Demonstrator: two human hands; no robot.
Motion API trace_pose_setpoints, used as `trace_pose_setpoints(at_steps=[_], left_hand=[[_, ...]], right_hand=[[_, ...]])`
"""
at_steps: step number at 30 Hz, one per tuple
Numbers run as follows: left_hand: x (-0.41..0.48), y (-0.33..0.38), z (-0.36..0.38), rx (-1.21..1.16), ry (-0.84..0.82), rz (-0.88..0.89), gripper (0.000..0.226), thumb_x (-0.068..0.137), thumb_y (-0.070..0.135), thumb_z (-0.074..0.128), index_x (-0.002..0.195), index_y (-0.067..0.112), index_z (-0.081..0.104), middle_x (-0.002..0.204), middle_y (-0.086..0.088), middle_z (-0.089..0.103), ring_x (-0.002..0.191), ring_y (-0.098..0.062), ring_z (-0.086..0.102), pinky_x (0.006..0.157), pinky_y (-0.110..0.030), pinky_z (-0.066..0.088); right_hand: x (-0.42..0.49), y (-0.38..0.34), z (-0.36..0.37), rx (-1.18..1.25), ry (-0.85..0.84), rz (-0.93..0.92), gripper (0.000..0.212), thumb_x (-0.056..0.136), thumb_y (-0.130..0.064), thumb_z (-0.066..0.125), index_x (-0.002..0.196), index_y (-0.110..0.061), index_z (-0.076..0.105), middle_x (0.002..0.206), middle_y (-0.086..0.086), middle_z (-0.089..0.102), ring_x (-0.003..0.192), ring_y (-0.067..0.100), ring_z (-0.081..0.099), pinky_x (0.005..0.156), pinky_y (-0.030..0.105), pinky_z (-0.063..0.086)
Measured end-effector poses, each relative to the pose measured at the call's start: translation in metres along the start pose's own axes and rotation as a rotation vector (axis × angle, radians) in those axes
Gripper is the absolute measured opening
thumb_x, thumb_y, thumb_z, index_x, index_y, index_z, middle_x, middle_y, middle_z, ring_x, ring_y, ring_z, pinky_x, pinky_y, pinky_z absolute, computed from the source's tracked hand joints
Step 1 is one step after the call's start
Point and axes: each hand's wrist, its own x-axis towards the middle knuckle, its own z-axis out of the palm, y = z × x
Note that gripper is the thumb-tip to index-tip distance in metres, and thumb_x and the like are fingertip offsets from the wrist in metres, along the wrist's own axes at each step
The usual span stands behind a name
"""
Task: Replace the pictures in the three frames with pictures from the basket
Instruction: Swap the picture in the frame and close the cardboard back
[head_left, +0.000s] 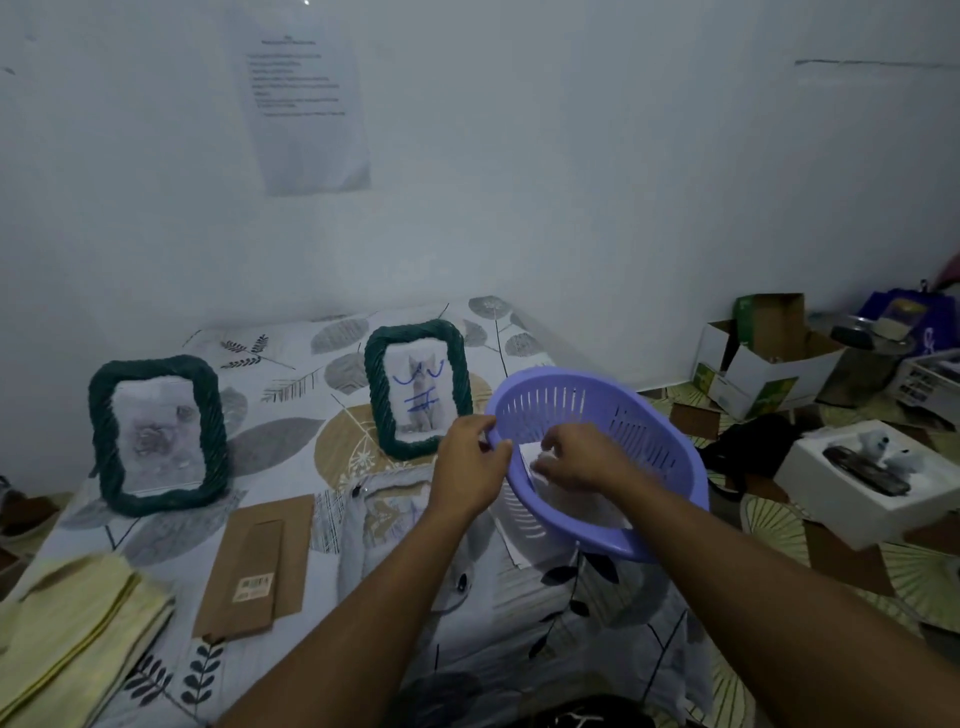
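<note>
**Hand in the basket, picking out fresh pictures**

Nearest on the bed (291, 431), folded yellow cloth (67, 623) lies at the left with a brown card (260, 561) beside it. Past them, right of centre, the left hand (470, 452) grips the near-left rim of the purple basket (571, 400) and holds it tipped toward the person. The right hand (576, 457) reaches inside, fingers curled down on the white pictures (530, 452) against the basket's wall. It appears to pinch one, though blur hides the fingertips.

Farther back two green frames stand upright. The left frame (101, 441) holds a pale print. The right frame (375, 395), just beyond the left hand, holds a cat picture marked in blue. A third frame cannot be made out for certain. A printed sheet (306, 114) hangs on the far wall.

The step looks to be drawing pictures out. It should go best with the basket kept steady and tilted, one sheet peeled off by its edge rather than its face, and lifted clear without bending it or knocking the frame close by.
</note>
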Motion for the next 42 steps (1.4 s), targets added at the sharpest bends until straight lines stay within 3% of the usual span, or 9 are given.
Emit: trace_pose_setpoints(at_steps=[6, 9, 14, 22, 24, 27, 32, 36, 42], left_hand=[[0.0, -0.008, 0.004, -0.025, 0.034, 0.053, 0.039, 0.091, 0.021, 0.063, 0.127, 0.009, 0.056, 0.129, -0.006, 0.053, 0.109, -0.021, 0.056, 0.098, -0.034, 0.047], [0.0, -0.011, 0.004, -0.02, 0.05, 0.06, 0.039, 0.09, 0.021, 0.063, 0.127, 0.009, 0.057, 0.129, -0.006, 0.053, 0.11, -0.022, 0.056, 0.099, -0.036, 0.046], [0.0, -0.014, 0.002, 0.002, 0.056, 0.063, 0.04, 0.091, 0.023, 0.064, 0.128, 0.01, 0.057, 0.131, -0.006, 0.052, 0.113, -0.022, 0.054, 0.101, -0.037, 0.044], [0.0, -0.014, 0.002, 0.008, 0.051, 0.032, 0.042, 0.091, 0.024, 0.063, 0.13, 0.01, 0.055, 0.133, -0.006, 0.051, 0.115, -0.022, 0.053, 0.102, -0.039, 0.044], [0.001, -0.014, 0.001, 0.002, 0.043, 0.025, 0.043, 0.091, 0.024, 0.063, 0.13, 0.01, 0.055, 0.132, -0.005, 0.051, 0.115, -0.022, 0.053, 0.102, -0.038, 0.044], [0.001, -0.014, 0.0, -0.007, 0.025, 0.033, 0.043, 0.091, 0.025, 0.063, 0.13, 0.011, 0.054, 0.131, -0.005, 0.051, 0.114, -0.021, 0.053, 0.1, -0.032, 0.044], [0.003, -0.012, -0.004, -0.035, -0.013, 0.017, 0.042, 0.092, 0.03, 0.061, 0.129, 0.013, 0.055, 0.13, -0.004, 0.051, 0.116, -0.021, 0.052, 0.102, -0.036, 0.043], [0.003, -0.008, -0.013, -0.07, 0.028, -0.016, 0.041, 0.093, 0.034, 0.057, 0.13, 0.015, 0.054, 0.127, -0.003, 0.055, 0.111, -0.019, 0.054, 0.098, -0.039, 0.046], [0.001, 0.005, -0.057, -0.546, 0.015, -0.188, 0.027, 0.096, 0.03, 0.054, 0.121, 0.021, 0.055, 0.112, -0.003, 0.064, 0.094, -0.019, 0.065, 0.074, -0.031, 0.056]], right_hand=[[0.006, 0.001, 0.017, -0.089, 0.049, -0.032, 0.028, 0.076, -0.038, 0.07, 0.092, -0.015, 0.069, 0.104, 0.009, 0.056, 0.093, 0.027, 0.057, 0.082, 0.039, 0.052], [0.004, -0.006, 0.014, -0.099, 0.044, -0.008, 0.016, 0.078, -0.028, 0.066, 0.076, -0.013, 0.062, 0.089, 0.01, 0.058, 0.08, 0.028, 0.057, 0.07, 0.033, 0.049], [0.006, -0.005, 0.015, -0.043, 0.09, 0.057, 0.034, 0.086, -0.022, 0.06, 0.056, -0.016, 0.044, 0.059, 0.003, 0.044, 0.065, 0.028, 0.05, 0.062, 0.031, 0.041], [0.007, 0.003, 0.003, 0.106, 0.135, 0.078, 0.022, 0.078, -0.011, 0.063, 0.058, -0.003, 0.061, 0.059, 0.017, 0.057, 0.063, 0.032, 0.062, 0.056, 0.034, 0.049], [0.006, 0.007, -0.002, 0.154, 0.157, 0.085, 0.009, 0.076, -0.006, 0.066, 0.074, 0.001, 0.069, 0.078, 0.023, 0.067, 0.078, 0.034, 0.066, 0.067, 0.038, 0.054], [0.004, 0.011, -0.008, 0.242, 0.149, 0.102, 0.028, 0.078, -0.009, 0.072, 0.106, -0.007, 0.073, 0.106, 0.012, 0.071, 0.096, 0.027, 0.065, 0.08, 0.034, 0.052], [-0.003, 0.015, -0.017, 0.472, 0.131, 0.159, 0.014, 0.087, -0.025, 0.069, 0.08, -0.012, 0.068, 0.087, 0.007, 0.065, 0.075, 0.018, 0.054, 0.069, 0.029, 0.042], [-0.009, 0.008, -0.031, 0.597, 0.261, 0.144, 0.015, 0.09, -0.019, 0.064, 0.104, -0.012, 0.064, 0.107, 0.012, 0.064, 0.09, 0.024, 0.056, 0.079, 0.032, 0.045], [-0.034, -0.063, -0.061, 1.096, 0.317, -0.053, 0.033, 0.088, -0.01, 0.063, 0.114, -0.026, 0.052, 0.102, 0.005, 0.068, 0.092, 0.023, 0.062, 0.08, 0.041, 0.051]])
